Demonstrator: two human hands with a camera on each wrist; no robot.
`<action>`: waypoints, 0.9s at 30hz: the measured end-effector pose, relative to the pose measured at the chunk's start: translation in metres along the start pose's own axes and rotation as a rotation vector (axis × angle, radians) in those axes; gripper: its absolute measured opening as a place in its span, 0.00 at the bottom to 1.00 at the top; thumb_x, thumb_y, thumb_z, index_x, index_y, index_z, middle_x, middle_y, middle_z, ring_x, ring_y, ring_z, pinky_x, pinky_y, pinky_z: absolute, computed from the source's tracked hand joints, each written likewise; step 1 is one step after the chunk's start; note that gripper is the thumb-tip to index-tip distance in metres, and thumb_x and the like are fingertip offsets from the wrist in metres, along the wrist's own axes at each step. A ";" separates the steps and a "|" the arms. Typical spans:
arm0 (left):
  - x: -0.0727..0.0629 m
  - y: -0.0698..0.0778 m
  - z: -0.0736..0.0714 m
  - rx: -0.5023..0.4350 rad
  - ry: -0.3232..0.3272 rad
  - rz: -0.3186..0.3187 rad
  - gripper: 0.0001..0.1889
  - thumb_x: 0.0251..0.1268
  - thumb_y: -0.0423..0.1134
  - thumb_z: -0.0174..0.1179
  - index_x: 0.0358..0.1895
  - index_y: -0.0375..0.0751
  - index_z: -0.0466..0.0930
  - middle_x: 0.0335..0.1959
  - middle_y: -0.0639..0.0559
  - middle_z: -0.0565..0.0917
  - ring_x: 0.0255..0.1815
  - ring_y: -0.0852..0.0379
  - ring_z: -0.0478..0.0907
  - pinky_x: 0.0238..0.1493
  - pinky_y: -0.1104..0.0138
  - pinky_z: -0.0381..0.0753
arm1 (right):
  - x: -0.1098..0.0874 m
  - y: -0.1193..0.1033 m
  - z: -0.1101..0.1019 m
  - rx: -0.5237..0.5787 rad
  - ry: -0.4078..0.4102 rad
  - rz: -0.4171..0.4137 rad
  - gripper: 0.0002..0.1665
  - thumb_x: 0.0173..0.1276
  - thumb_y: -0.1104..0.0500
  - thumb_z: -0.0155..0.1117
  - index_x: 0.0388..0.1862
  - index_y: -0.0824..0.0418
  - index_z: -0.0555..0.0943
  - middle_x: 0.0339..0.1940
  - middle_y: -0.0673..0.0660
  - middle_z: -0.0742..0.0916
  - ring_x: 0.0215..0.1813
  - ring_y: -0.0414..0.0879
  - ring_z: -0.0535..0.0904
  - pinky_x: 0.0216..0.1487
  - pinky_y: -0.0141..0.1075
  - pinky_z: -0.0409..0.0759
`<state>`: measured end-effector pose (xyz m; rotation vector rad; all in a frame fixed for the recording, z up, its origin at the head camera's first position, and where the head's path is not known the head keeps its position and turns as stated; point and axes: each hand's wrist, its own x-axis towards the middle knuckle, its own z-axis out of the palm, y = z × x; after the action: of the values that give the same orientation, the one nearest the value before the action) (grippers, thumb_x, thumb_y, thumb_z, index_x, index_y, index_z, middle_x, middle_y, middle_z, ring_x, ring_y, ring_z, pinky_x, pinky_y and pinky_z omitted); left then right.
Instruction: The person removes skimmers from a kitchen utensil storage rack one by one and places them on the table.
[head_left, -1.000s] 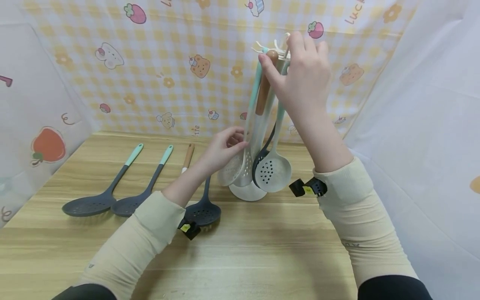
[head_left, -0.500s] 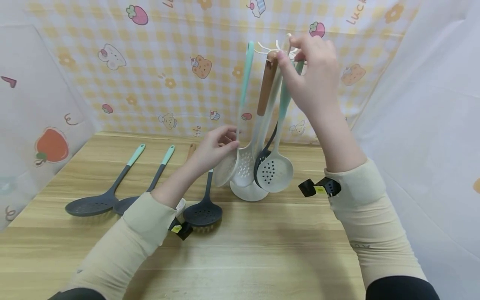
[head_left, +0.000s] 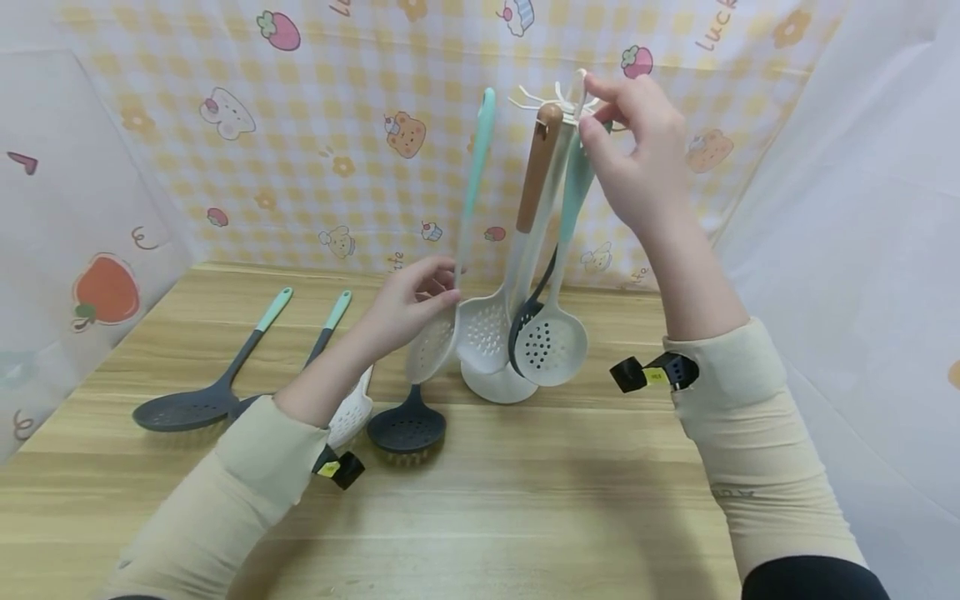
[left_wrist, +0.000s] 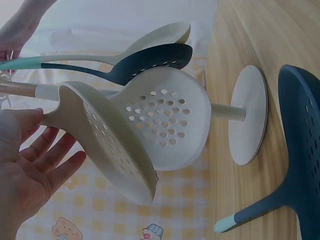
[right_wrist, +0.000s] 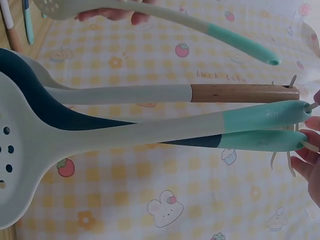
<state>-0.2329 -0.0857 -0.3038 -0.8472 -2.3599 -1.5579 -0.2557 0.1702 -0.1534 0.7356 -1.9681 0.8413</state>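
Note:
My left hand [head_left: 405,304] pinches the neck of a white skimmer [left_wrist: 110,145] with a mint handle, which stands upright beside the rack, its handle top apart from the hooks. My right hand [head_left: 645,150] pinches the top of a white utensil rack [head_left: 498,387], by its hooks. Hanging from the rack are a white skimmer with a wooden handle [head_left: 536,171], another white skimmer [head_left: 555,346] with a mint handle, and a dark skimmer [right_wrist: 95,117] partly behind it. In the left wrist view, the held skimmer overlaps the wooden-handled one.
On the wooden table [head_left: 525,517] lie a dark slotted turner [head_left: 183,408], a dark skimmer [head_left: 407,429] and a white perforated utensil [head_left: 352,412]. Another dark utensil [head_left: 322,337] is largely hidden by the left arm. A checked cloth [head_left: 300,125] hangs behind.
My left hand has moved left with the white skimmer, whose handle top has come away from the rack's hooks. My right hand has shifted slightly right, still at the rack's top.

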 end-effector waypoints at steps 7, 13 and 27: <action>-0.011 -0.003 -0.013 0.053 -0.011 -0.021 0.18 0.68 0.34 0.59 0.59 0.34 0.73 0.45 0.42 0.80 0.47 0.47 0.77 0.53 0.52 0.74 | -0.004 -0.005 -0.004 0.062 -0.005 0.009 0.20 0.63 0.64 0.57 0.54 0.66 0.80 0.38 0.53 0.79 0.45 0.42 0.74 0.54 0.30 0.73; -0.018 -0.007 -0.023 0.088 0.012 -0.032 0.17 0.67 0.34 0.60 0.57 0.36 0.74 0.44 0.42 0.81 0.47 0.47 0.78 0.51 0.52 0.76 | -0.012 -0.017 -0.005 0.082 0.009 0.016 0.17 0.62 0.66 0.58 0.48 0.73 0.79 0.43 0.62 0.81 0.47 0.43 0.74 0.54 0.31 0.73; -0.046 -0.006 -0.056 0.146 0.053 -0.073 0.18 0.69 0.37 0.58 0.59 0.34 0.73 0.46 0.41 0.81 0.49 0.45 0.77 0.54 0.50 0.73 | -0.013 -0.015 -0.009 0.239 0.010 -0.024 0.14 0.61 0.63 0.58 0.32 0.77 0.79 0.35 0.42 0.80 0.46 0.40 0.74 0.55 0.32 0.65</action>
<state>-0.2072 -0.1540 -0.3053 -0.6874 -2.4557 -1.3941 -0.2340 0.1705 -0.1565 0.8885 -1.8649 1.0757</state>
